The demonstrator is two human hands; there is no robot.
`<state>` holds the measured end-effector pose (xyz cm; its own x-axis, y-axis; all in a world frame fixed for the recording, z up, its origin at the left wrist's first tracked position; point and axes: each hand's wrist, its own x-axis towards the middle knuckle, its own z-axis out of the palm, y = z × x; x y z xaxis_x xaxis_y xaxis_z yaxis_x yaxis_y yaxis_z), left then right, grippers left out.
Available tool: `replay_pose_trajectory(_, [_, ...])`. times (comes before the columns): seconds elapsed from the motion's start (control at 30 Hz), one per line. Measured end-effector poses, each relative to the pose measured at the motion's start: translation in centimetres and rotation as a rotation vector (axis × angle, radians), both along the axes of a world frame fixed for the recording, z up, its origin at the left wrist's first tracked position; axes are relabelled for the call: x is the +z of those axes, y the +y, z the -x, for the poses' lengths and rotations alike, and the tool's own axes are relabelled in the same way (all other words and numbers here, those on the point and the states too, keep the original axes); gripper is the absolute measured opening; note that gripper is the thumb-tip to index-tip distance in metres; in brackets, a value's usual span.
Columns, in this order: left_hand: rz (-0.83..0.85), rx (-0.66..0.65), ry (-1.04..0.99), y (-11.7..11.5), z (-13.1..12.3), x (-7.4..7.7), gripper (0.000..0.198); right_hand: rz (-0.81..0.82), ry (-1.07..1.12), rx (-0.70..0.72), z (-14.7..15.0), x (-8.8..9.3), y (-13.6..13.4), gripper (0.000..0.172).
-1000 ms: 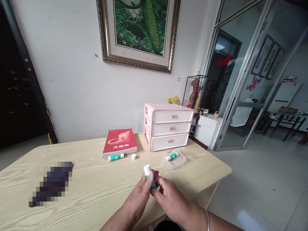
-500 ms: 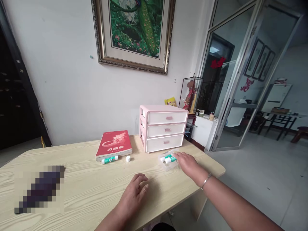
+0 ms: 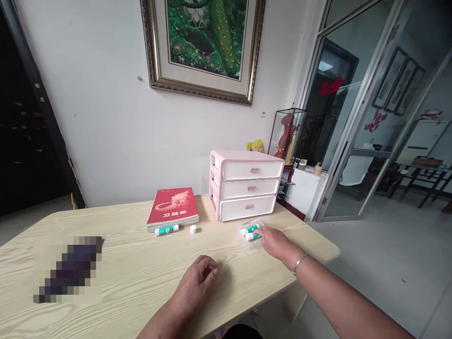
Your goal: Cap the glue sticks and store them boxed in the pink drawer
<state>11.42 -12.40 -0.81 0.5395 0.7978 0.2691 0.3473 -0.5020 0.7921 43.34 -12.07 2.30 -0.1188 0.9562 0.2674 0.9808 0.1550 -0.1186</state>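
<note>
Two green-and-white glue sticks (image 3: 251, 229) lie side by side in a clear plastic box (image 3: 247, 241) on the pale wood-grain table (image 3: 141, 254). My right hand (image 3: 277, 245) rests beside the box, its fingertips at the near glue stick (image 3: 251, 236), and holds nothing. My left hand (image 3: 196, 285) lies empty on the table, fingers loosely curled. Farther left, a third glue stick (image 3: 165, 230) lies along the front of a red book (image 3: 172, 207), with a small white cap (image 3: 193, 229) just to its right.
A pink three-drawer plastic organiser (image 3: 245, 186) stands at the table's back edge behind the box. A pixelated dark object (image 3: 67, 268) lies at the table's left. The table's right corner ends close past my right hand, with tiled floor beyond.
A glue stick held between my hands a second ago now lies in the box beside the other. My right hand has moved over to the box, and my left hand has dropped to the table.
</note>
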Motion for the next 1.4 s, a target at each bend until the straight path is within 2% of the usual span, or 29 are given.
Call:
replay_pose_trajectory(0.2, [0.025,0.001,-0.028,0.1,-0.1,0.1,0.021,-0.023,-0.052,0.079,2.9,-1.2,-1.4,0.032])
replay_pose_trajectory(0.33, [0.034,0.028,-0.086,0.1,0.1,-0.6,0.020,-0.023,-0.050,0.120,5.6,-1.4,-1.3,0.042])
replay_pose_trajectory(0.47, [0.080,0.098,-0.098,0.8,1.4,-1.0,0.021,0.002,0.005,0.135,7.1,-1.5,-1.2,0.047])
replay_pose_trajectory(0.53, [0.040,0.152,-0.039,1.9,2.6,-0.7,0.020,-0.012,0.008,0.151,7.7,-1.6,-1.4,0.046])
replay_pose_trajectory(0.6, [-0.052,0.237,0.072,3.6,4.0,0.0,0.020,-0.100,0.015,0.133,8.8,-1.6,-1.7,0.044])
replay_pose_trajectory(0.67, [-0.183,0.357,0.237,5.8,5.5,0.7,0.024,-0.235,0.062,0.106,10.7,-1.4,-2.0,0.043])
replay_pose_trajectory(0.73, [-0.325,0.495,0.455,8.1,6.6,1.1,0.033,-0.316,0.146,0.144,13.4,-1.0,-2.0,0.042])
replay_pose_trajectory(0.8, [-0.370,0.601,0.590,10.0,7.2,1.1,0.042,-0.306,0.229,0.199,16.4,-0.6,-1.2,0.038])
replay_pose_trajectory(0.9, [-0.374,0.648,0.639,11.8,7.6,0.4,0.045,-0.264,0.263,0.201,20.5,0.0,1.7,0.037])
replay_pose_trajectory(1.03, [-0.397,0.655,0.675,12.4,7.7,-0.7,0.041,-0.135,0.243,0.040,23.6,0.1,6.7,0.032])
replay_pose_trajectory(1.17, [-0.407,0.654,0.694,12.6,8.1,-0.7,0.031,-0.068,0.204,-0.064,24.4,-1.6,9.8,0.029])
replay_pose_trajectory(1.3, [-0.313,0.635,0.658,12.8,8.3,-0.1,0.022,-0.104,0.160,-0.014,23.8,-3.5,11.0,0.022])
replay_pose_trajectory(1.4, [-0.249,0.587,0.632,12.7,8.3,0.0,0.020,-0.123,0.175,0.019,23.4,-3.9,11.4,0.016])
